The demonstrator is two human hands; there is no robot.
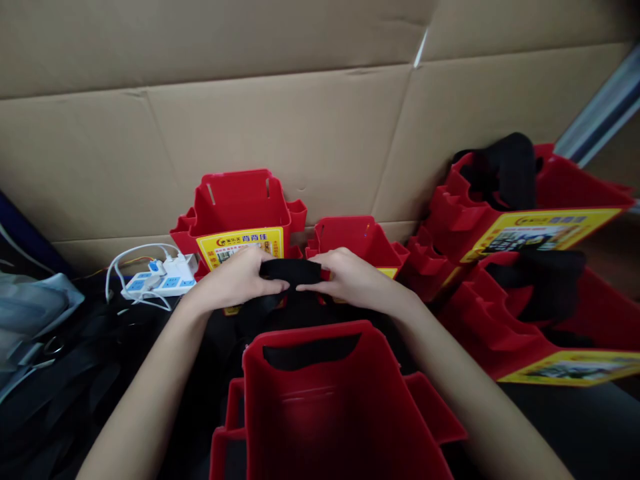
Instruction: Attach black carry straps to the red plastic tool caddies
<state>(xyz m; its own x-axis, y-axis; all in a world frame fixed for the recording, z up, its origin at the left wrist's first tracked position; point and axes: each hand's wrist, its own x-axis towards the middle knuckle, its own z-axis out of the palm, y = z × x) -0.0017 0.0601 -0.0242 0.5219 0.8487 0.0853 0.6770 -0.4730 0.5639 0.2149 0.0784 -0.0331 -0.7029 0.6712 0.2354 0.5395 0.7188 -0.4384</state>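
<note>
Left hand (245,275) and right hand (343,277) are pinching one black fabric strap (293,269), at least five red plastic bins (320,397) limiting room.

Nearest red bin (313,383) — cut off by bottom edge; lower right label (570,369) — blurred.

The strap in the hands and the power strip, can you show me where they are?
Strap (293,270), head view: middle of its upper stretch.
Power strip (171,283), head view: a blue part of its top.
</note>
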